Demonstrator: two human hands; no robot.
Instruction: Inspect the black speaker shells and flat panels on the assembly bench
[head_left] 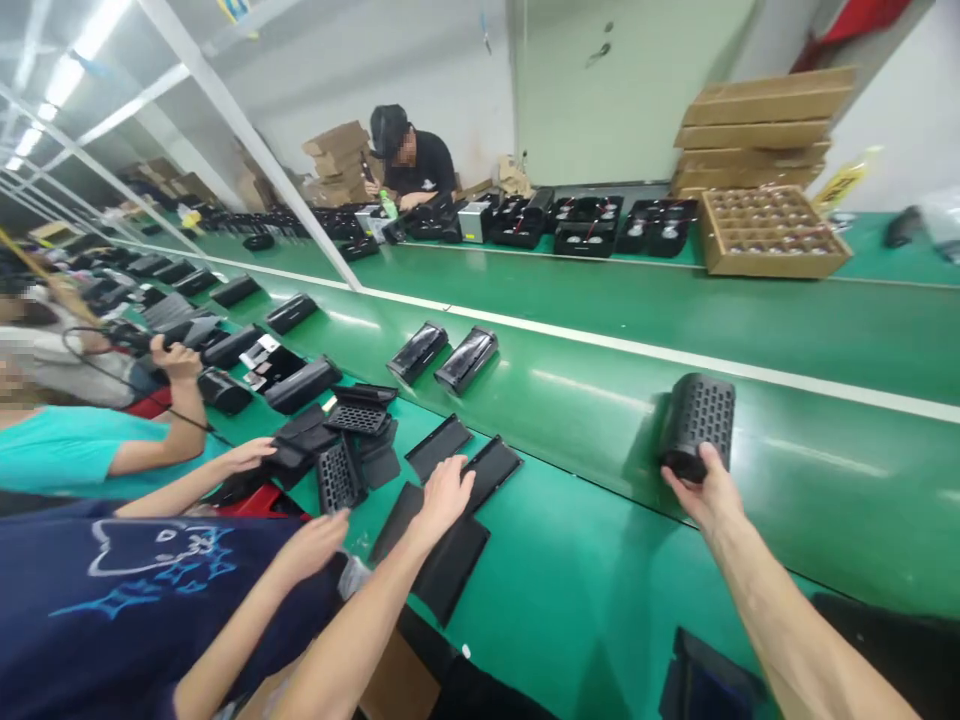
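Note:
My right hand (709, 490) grips the lower end of a black speaker housing (701, 420) with a perforated grille, at the near edge of the green conveyor belt. The thumb lies on the grille side and the fingers go under its end. My left hand (448, 495) is over several flat black panels, its fingers loosely extended beside one black panel (493, 472). Whether the fingertips touch that panel is unclear. Another dark panel (451, 565) lies below the hand, partly behind my forearm.
Two black housings (466, 360) lie on the green belt (585, 400). At left, a co-worker in a dark shirt (150, 600) reaches towards perforated black parts (341, 475). Across the belt, another person (416, 160) works near open housings. A divided cardboard box (776, 235) stands far right.

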